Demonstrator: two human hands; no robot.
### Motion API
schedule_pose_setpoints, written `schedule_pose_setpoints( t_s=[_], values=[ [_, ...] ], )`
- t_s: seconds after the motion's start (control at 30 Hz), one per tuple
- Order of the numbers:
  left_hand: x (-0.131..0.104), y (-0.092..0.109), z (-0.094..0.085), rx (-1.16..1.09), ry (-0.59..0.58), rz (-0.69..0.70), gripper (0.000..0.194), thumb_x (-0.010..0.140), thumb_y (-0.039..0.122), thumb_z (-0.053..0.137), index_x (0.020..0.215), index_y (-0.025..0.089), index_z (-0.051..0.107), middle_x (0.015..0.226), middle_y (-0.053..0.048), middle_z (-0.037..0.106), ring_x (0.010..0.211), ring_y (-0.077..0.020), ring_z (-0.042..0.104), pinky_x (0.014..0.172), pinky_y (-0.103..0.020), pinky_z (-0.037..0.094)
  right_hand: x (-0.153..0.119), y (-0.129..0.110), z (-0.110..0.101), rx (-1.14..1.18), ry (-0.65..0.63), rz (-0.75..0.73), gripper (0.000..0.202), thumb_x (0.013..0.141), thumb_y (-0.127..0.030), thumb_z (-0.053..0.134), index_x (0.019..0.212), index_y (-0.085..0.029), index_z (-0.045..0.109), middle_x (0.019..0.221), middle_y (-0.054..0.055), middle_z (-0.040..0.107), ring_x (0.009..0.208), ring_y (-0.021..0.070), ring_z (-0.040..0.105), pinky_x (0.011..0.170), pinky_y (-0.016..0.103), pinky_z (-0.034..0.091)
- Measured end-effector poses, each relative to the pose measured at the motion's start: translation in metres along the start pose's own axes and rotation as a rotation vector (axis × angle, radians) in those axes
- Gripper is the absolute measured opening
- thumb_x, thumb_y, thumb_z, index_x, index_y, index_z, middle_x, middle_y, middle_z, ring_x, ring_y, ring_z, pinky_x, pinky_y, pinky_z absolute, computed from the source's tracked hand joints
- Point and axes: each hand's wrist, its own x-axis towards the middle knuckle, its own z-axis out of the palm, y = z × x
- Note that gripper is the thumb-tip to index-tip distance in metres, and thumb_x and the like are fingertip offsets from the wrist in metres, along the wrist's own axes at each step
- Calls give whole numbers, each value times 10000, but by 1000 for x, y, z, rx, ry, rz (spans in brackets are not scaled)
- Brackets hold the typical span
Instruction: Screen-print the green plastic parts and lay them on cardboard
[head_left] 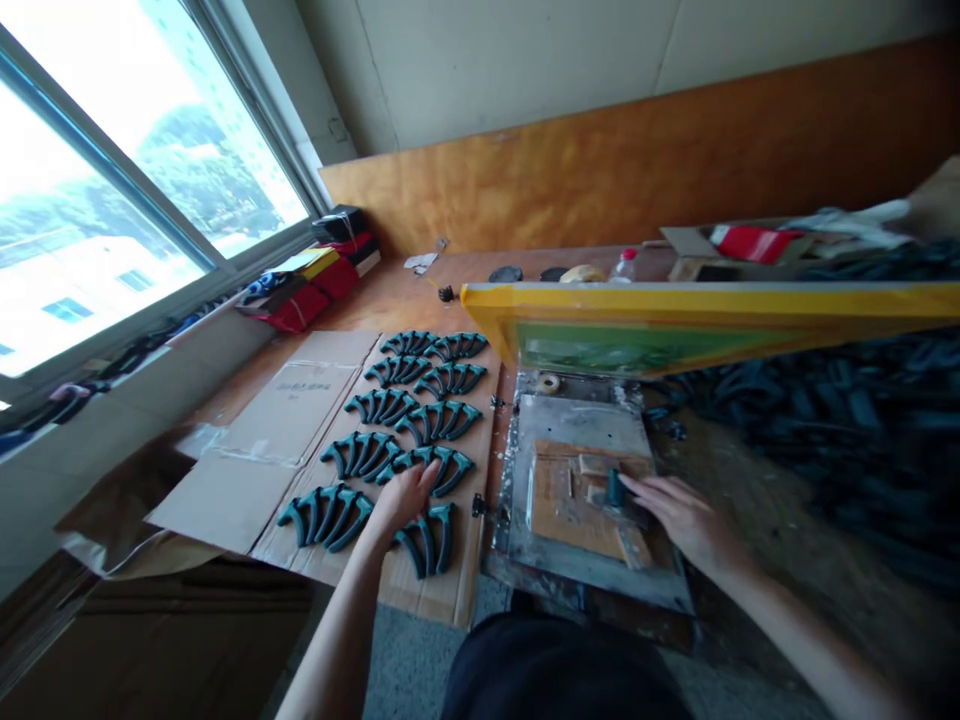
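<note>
My left hand (409, 497) is low over the cardboard sheet (457, 590), among rows of dark teal curved plastic handles (326, 515). Its fingers look bent together, and whatever they may hold is hidden behind the hand. Just in front of it, a short group of handles (427, 545) lies at the near end of the right column. On the right, my right hand (679, 515) pinches a teal handle (616, 490) at a wooden jig (559, 500). The jig rests on a grey metal plate (517, 540).
A yellow-edged screen frame (705, 300) with a green mesh stands raised beyond the plate. Dark handles are heaped in a pile (810, 430) at the right. A tape roll (549, 383), a red-capped bottle (624, 266) and red boxes (300, 300) are farther back.
</note>
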Motion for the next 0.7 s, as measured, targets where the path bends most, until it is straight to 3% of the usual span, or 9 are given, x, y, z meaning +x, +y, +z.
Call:
schedule_pose_setpoints(
  t_s=[0.13, 0.2, 0.3, 0.37, 0.43, 0.53, 0.57, 0.63, 0.7],
  values=[
    [18, 115, -28, -724, 7, 405, 640, 866, 676, 312, 1269, 215, 499, 654, 16, 606, 458, -107, 549, 470, -207, 430, 49, -42, 21, -38, -54, -115, 377, 870, -91, 440, 1109, -235, 694, 1000, 68, 647, 930, 207, 589, 810, 334, 525],
    [17, 162, -37, -944, -29, 533, 684, 852, 706, 305, 1260, 194, 506, 655, 10, 607, 463, -97, 540, 476, -202, 438, 54, -50, 23, -68, -61, -111, 369, 836, -76, 487, 1112, -209, 694, 980, 79, 641, 942, 227, 575, 842, 367, 518],
    [7, 191, -41, -1029, -48, 558, 722, 842, 731, 273, 1064, 131, 606, 601, -8, 596, 434, -93, 508, 443, -197, 414, 46, -44, 17, -47, -73, -100, 410, 815, -70, 510, 1160, -222, 672, 995, 76, 640, 955, 229, 576, 875, 387, 508],
    [-4, 179, -36, -1033, -22, 525, 705, 843, 723, 294, 1014, 126, 630, 611, -15, 607, 448, -100, 510, 444, -204, 417, 39, -31, 7, 18, -57, -43, 401, 823, -85, 512, 1140, -265, 679, 1010, 51, 656, 960, 218, 595, 871, 372, 510],
    [-16, 149, -22, -993, -36, 475, 648, 857, 686, 343, 1030, 143, 652, 714, -28, 653, 550, -114, 563, 513, -211, 452, 39, -12, -9, 60, 9, 78, 308, 865, -152, 497, 1065, -255, 708, 955, 38, 682, 911, 216, 624, 809, 352, 529],
    [-26, 94, 14, -896, -148, 336, 541, 842, 599, 494, 1107, 157, 659, 853, -32, 682, 723, -140, 604, 626, -212, 473, 56, 14, -36, 47, 153, 263, 364, 944, -340, 395, 1023, -158, 701, 909, 78, 675, 791, 203, 642, 716, 310, 537],
    [-27, 77, 29, -869, -188, 285, 555, 821, 573, 546, 1180, 158, 628, 832, -27, 680, 721, -145, 603, 628, -217, 472, 66, 18, -43, 49, 194, 286, 416, 948, -381, 386, 1108, -120, 669, 962, 99, 662, 791, 199, 641, 721, 304, 533],
    [-23, 52, 59, -812, -208, 203, 673, 790, 543, 595, 1344, 171, 502, 749, -5, 661, 668, -151, 593, 605, -232, 467, 92, 14, -53, 52, 232, 262, 456, 913, -415, 484, 1256, -127, 572, 1145, 139, 600, 912, 220, 629, 802, 324, 517],
    [-16, 37, 84, -715, -150, 159, 730, 790, 522, 593, 1418, 198, 411, 708, 11, 644, 651, -159, 591, 604, -243, 465, 118, -1, -52, 10, 176, 173, 541, 832, -379, 635, 1312, -165, 507, 1245, 151, 535, 1067, 268, 570, 888, 372, 484]
  ],
)
